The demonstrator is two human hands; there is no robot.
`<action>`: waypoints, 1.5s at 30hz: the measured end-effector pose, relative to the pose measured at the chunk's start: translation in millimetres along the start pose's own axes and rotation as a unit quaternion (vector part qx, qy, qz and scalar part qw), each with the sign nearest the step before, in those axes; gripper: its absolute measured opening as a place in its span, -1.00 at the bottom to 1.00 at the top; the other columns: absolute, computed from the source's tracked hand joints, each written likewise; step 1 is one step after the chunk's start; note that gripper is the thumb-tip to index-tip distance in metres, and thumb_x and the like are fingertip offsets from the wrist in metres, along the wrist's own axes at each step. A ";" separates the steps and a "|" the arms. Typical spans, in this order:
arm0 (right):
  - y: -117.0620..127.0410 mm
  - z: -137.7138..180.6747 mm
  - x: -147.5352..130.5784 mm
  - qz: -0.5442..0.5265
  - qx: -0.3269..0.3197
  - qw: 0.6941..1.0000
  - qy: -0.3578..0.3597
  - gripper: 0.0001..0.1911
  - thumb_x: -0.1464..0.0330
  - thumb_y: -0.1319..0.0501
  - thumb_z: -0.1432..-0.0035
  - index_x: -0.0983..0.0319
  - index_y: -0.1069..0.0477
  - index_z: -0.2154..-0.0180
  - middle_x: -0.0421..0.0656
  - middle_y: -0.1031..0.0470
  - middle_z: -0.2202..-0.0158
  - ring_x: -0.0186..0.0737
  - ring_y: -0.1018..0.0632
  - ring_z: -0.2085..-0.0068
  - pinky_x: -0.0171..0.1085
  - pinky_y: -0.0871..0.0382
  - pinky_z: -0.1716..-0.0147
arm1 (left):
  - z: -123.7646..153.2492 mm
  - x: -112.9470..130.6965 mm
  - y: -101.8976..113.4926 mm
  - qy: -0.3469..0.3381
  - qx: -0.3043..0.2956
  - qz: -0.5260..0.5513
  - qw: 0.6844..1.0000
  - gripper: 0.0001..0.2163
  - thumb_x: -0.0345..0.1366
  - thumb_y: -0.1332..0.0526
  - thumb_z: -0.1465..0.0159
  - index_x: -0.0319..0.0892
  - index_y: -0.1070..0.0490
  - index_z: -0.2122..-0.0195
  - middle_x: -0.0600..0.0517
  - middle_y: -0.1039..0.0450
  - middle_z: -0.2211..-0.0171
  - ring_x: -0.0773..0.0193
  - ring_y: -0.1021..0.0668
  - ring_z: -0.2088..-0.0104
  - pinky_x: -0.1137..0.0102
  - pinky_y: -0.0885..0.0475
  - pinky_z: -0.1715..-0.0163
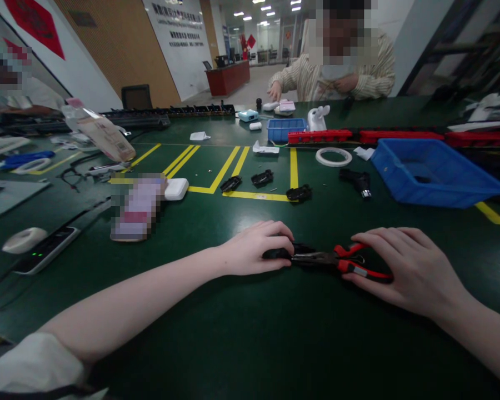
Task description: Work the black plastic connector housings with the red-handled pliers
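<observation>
My left hand (262, 248) is closed around a small black part (276, 254), most of which my fingers hide. From the right, my right hand (412, 272) grips the red and black handles of a pair of pliers (342, 259). The pliers' jaws meet the black part at my left fingertips; whether they clamp it I cannot make out. Beyond my hands lie similar black pieces: one on the left (231, 184), one in the middle (262, 178) and one on the right (299, 193), near the yellow tape lines.
A blue bin (437, 191) stands at the right, beside a black piece with a metal tip (356, 180) and a tape roll (334, 157). A phone (138, 211) and white case (176, 189) lie left. Across the table (216, 333) sits a person (337, 72). A bottle (104, 136) leans at left.
</observation>
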State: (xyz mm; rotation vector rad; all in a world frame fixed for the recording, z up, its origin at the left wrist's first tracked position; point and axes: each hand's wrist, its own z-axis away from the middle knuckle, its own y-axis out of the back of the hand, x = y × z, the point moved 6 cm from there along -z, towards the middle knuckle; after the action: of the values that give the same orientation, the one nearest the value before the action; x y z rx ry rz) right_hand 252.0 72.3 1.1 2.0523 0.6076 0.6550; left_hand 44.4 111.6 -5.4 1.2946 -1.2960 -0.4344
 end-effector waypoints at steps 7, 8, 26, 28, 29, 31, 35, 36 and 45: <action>1.8 3.1 7.0 -0.014 0.024 0.999 -0.037 -0.52 0.09 -0.17 -0.14 0.27 -0.25 0.02 0.07 -0.46 0.18 0.09 -0.51 0.20 0.01 -0.41 0.28 | 0.8 1.0 1.6 0.018 0.013 -0.002 1.000 -0.85 -0.30 -0.20 -0.28 -0.22 -0.42 0.16 -0.08 -0.39 0.05 0.19 -0.45 0.04 0.27 -0.34 0.04; 2.3 3.5 7.9 -0.018 0.028 0.998 -0.044 -0.51 0.10 -0.18 -0.13 0.26 -0.24 0.01 0.08 -0.45 0.17 0.10 -0.50 0.19 0.02 -0.41 0.28 | 1.0 1.4 2.2 0.020 0.013 -0.003 1.000 -0.86 -0.30 -0.20 -0.28 -0.21 -0.43 0.17 -0.08 -0.39 0.06 0.19 -0.45 0.04 0.27 -0.34 0.04; 2.7 5.5 5.1 -0.028 0.037 0.998 -0.047 -0.49 0.18 -0.19 -0.12 0.24 -0.16 -0.05 0.06 -0.41 0.17 0.09 -0.48 0.19 0.01 -0.42 0.27 | 1.2 0.4 4.3 0.026 0.022 0.001 0.999 -0.89 -0.36 -0.18 -0.29 -0.20 -0.44 0.20 -0.06 -0.40 0.08 0.22 -0.46 0.07 0.28 -0.37 0.06; 2.4 4.9 4.7 -0.026 0.037 0.998 -0.045 -0.51 0.18 -0.18 -0.12 0.22 -0.18 -0.04 0.06 -0.41 0.16 0.13 -0.47 0.16 0.06 -0.40 0.23 | 1.1 0.2 4.8 0.025 0.024 0.005 0.999 -0.89 -0.36 -0.16 -0.30 -0.19 -0.44 0.18 -0.06 -0.39 0.07 0.21 -0.46 0.06 0.28 -0.37 0.06; 2.2 4.6 4.7 -0.025 0.038 0.998 -0.045 -0.52 0.17 -0.18 -0.12 0.21 -0.19 -0.04 0.05 -0.41 0.15 0.15 -0.47 0.13 0.08 -0.38 0.20 | 1.1 0.1 4.9 0.024 0.024 0.006 0.999 -0.89 -0.37 -0.16 -0.30 -0.19 -0.44 0.18 -0.06 -0.39 0.06 0.21 -0.45 0.05 0.28 -0.37 0.06; 1.4 4.2 4.6 -0.027 0.039 0.998 -0.044 -0.51 0.16 -0.17 -0.11 0.17 -0.20 -0.05 0.04 -0.41 0.10 0.16 -0.46 0.09 0.09 -0.37 0.17 | 1.0 -0.1 4.8 0.022 0.022 0.006 0.999 -0.89 -0.37 -0.16 -0.30 -0.20 -0.44 0.18 -0.07 -0.39 0.05 0.21 -0.45 0.05 0.28 -0.36 0.06; 1.0 3.9 2.6 -0.057 0.034 0.997 -0.031 -0.45 0.19 -0.19 -0.12 0.21 -0.18 -0.11 0.06 -0.42 0.08 0.11 -0.48 0.11 0.03 -0.42 0.18 | 0.8 -0.8 3.1 0.026 0.008 0.000 1.000 -0.86 -0.29 -0.20 -0.30 -0.21 -0.44 0.18 -0.07 -0.39 0.05 0.20 -0.45 0.06 0.27 -0.35 0.06; 0.9 3.6 2.0 -0.063 0.026 0.997 -0.029 -0.43 0.21 -0.19 -0.12 0.23 -0.16 -0.14 0.07 -0.43 0.09 0.10 -0.49 0.12 0.02 -0.43 0.19 | 0.8 -0.8 2.5 0.025 0.003 -0.004 1.000 -0.85 -0.25 -0.21 -0.29 -0.20 -0.44 0.17 -0.07 -0.38 0.04 0.19 -0.45 0.06 0.26 -0.35 0.06; 1.5 1.6 -5.9 -0.061 0.011 0.998 0.024 -0.56 0.29 -0.21 -0.11 0.26 -0.28 -0.04 0.03 -0.44 0.17 -0.05 -0.50 0.23 -0.10 -0.48 0.34 | 0.6 0.8 0.3 -0.004 -0.002 -0.035 0.999 -0.86 -0.26 -0.20 -0.30 -0.19 -0.43 0.17 -0.06 -0.39 0.06 0.20 -0.45 0.07 0.29 -0.35 0.09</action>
State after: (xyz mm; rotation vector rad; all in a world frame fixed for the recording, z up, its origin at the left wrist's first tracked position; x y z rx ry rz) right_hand 249.0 66.8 0.3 2.0063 0.7645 0.6289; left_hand 44.0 110.8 -4.9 1.3400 -1.2590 -0.4915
